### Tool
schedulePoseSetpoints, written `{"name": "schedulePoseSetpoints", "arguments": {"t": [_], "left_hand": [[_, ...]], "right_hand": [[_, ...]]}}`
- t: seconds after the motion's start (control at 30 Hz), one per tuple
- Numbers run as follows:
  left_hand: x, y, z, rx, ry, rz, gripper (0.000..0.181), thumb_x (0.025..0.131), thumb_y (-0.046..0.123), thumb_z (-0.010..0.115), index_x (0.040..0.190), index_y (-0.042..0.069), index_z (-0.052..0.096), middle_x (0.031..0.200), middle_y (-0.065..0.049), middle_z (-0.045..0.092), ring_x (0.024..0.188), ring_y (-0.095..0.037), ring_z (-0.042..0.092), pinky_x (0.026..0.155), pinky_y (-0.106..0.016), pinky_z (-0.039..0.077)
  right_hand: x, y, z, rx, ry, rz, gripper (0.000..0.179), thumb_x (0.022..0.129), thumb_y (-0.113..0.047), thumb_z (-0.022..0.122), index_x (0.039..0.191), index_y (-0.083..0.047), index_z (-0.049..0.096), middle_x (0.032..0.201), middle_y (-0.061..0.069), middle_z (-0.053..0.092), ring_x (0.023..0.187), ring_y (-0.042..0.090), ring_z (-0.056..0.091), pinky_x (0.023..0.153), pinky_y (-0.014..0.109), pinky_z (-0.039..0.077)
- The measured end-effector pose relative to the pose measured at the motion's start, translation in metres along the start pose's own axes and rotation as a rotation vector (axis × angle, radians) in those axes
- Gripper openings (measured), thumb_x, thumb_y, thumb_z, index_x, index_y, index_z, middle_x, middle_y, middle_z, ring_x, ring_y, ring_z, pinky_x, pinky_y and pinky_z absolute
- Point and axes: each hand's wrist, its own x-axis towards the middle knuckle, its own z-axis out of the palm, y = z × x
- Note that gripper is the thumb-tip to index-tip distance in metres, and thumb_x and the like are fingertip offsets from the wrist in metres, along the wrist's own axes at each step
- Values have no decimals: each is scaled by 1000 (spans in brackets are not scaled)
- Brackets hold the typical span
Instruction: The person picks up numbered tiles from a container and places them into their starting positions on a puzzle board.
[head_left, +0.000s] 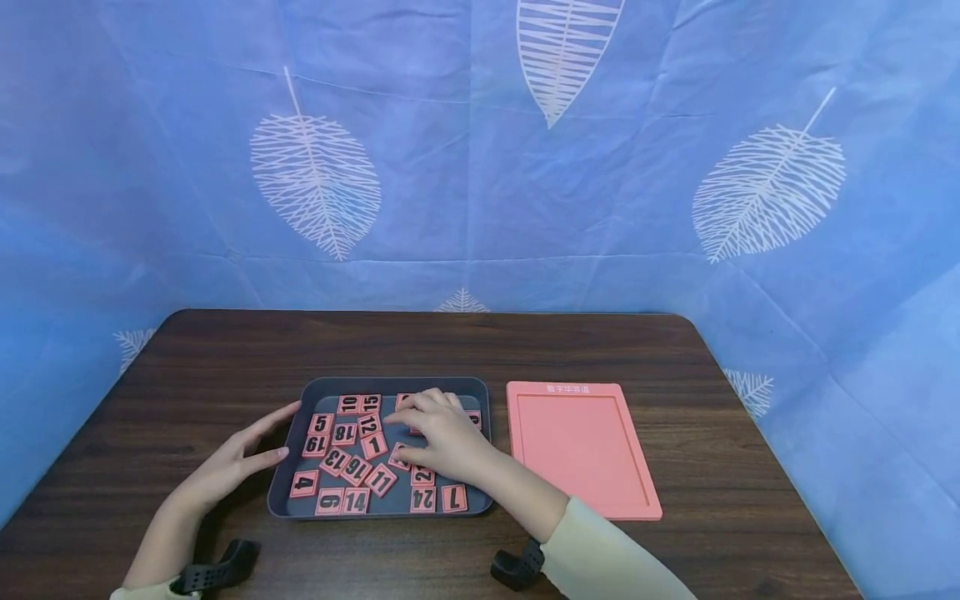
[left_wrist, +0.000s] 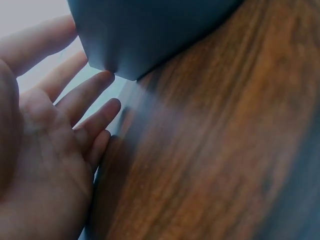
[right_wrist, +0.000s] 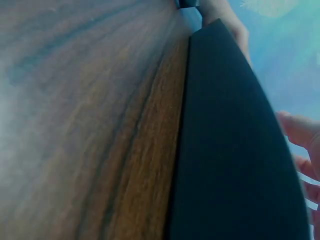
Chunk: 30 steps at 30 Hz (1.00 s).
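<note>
A shallow dark grey tray point(head_left: 375, 517) holds several pink number tiles, lying loose at various angles, such as the 1 tile point(head_left: 373, 445) and the 11 tile point(head_left: 381, 480). My left hand point(head_left: 217, 467) is at the tray's left side, fingers extended; in the left wrist view its fingertips point(left_wrist: 106, 76) meet the tray's outer wall point(left_wrist: 150, 35). Over the right half of the tray reaches my right hand point(head_left: 442, 433), fingers spread and slightly bent, thumb at a partly covered tile point(head_left: 400, 457). Other tiles below that hand are hidden. The right wrist view shows mostly the tray's outer wall point(right_wrist: 230, 140).
Right of the tray lies a pink frame board point(head_left: 581, 450) with a recessed middle and white lettering along its top. Both stand on a dark wood-grain table point(head_left: 585, 346). A blue cloth point(head_left: 450, 167) with white leaf prints hangs behind. Each wrist wears a black band point(head_left: 217, 571).
</note>
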Motion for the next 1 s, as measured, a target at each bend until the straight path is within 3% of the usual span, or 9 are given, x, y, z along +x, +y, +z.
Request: {"name": "schedulePoseSetpoints", "arguments": {"t": [0.37, 0.7, 1.0], "left_hand": [[-1, 0, 2, 5, 11, -2, 59, 98, 12, 52, 151, 5, 28, 153, -26, 20, 136, -51, 9, 92, -79, 10], [-2, 0, 4, 9, 21, -17, 59, 98, 14, 53, 150, 4, 28, 153, -25, 20, 137, -51, 8, 92, -79, 9], [-3, 0, 5, 12, 22, -19, 60, 98, 15, 53, 151, 6, 27, 154, -24, 20, 137, -51, 8, 93, -78, 10]], "right_hand": [[18, 4, 23, -21, -81, 14, 37, 86, -40, 71, 120, -27, 68, 115, -9, 58, 107, 13, 46, 92, 39, 35], [25, 5, 35, -42, -115, 23, 29, 87, -40, 70, 113, -28, 71, 113, -10, 60, 108, 14, 47, 96, 40, 36], [33, 1, 33, 21, -167, 117, 27, 81, -38, 76, 106, -28, 72, 104, -12, 60, 99, 12, 47, 88, 35, 35]]}}
